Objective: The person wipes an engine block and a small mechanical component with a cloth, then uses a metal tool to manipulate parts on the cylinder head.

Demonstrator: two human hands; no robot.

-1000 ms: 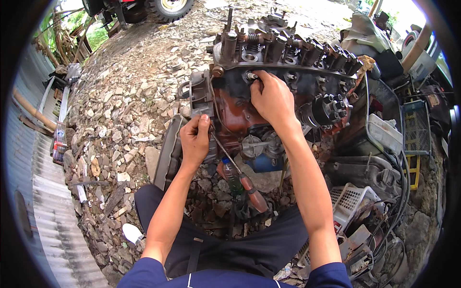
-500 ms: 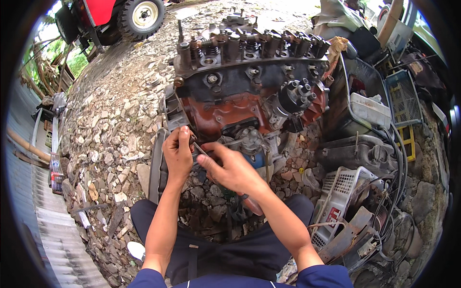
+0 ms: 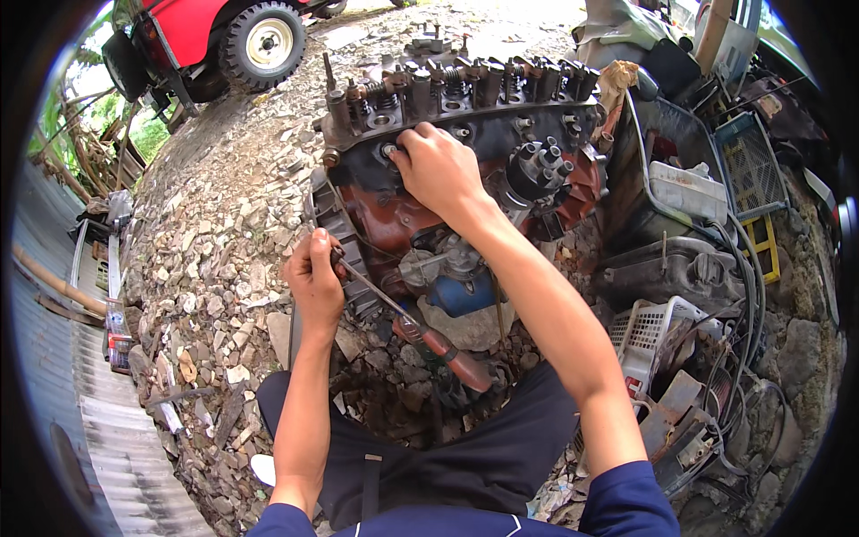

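Observation:
My right hand (image 3: 440, 174) reaches up to the side of the engine (image 3: 385, 215), with thumb and fingers closed around a spark plug (image 3: 387, 150) in the black cylinder head (image 3: 353, 168). Lower and to the left, my left hand (image 3: 315, 279) grips the dark end of a tool with a slim metal shaft (image 3: 376, 291). That shaft slants down to the right, and its far end overlaps the view of a red-handled tool (image 3: 461, 362) between my knees. My left fingers partly hide the tool's dark end.
Springs and rockers stand exposed along the engine's top. A black distributor (image 3: 537, 174) and a blue filter (image 3: 461, 294) sit on its near side. Bins, a white crate (image 3: 649, 331) and loose cables crowd the right. A red vehicle (image 3: 192, 36) stands far left on stony ground (image 3: 215, 224).
My right hand has left the tool near my left hand and moved up to the spark plug. My left hand keeps the tool, now slightly lower and further left.

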